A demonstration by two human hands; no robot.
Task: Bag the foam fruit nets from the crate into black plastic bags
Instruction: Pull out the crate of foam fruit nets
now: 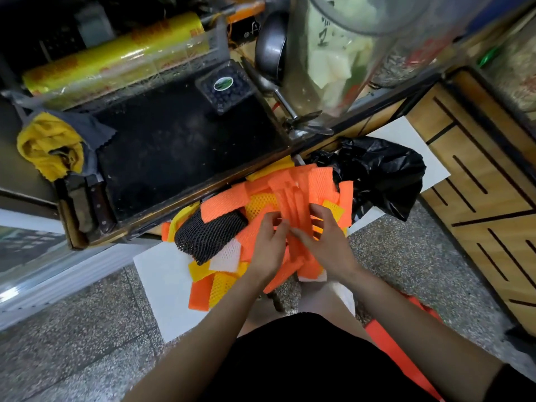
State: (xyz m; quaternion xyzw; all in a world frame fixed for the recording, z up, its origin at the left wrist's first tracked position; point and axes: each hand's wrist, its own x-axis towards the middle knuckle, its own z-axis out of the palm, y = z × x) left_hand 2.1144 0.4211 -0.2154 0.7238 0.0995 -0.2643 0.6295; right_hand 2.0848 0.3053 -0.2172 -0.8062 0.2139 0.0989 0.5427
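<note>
A heap of foam fruit nets lies on a white box (162,285) in front of me. Most are orange nets (301,187), with yellow nets (223,285), a white net (227,256) and a black net (208,233) on the left. My left hand (268,245) and my right hand (326,236) both sit on a stack of orange nets in the middle, fingers curled around its sides. A crumpled black plastic bag (383,175) lies just behind and right of the heap.
A dark counter (179,152) stands behind the heap with a yellow film roll (116,53), a blueberry punnet (224,85) and a yellow cloth (49,146). A wooden cabinet (487,198) stands at the right. Speckled floor (72,329) lies around.
</note>
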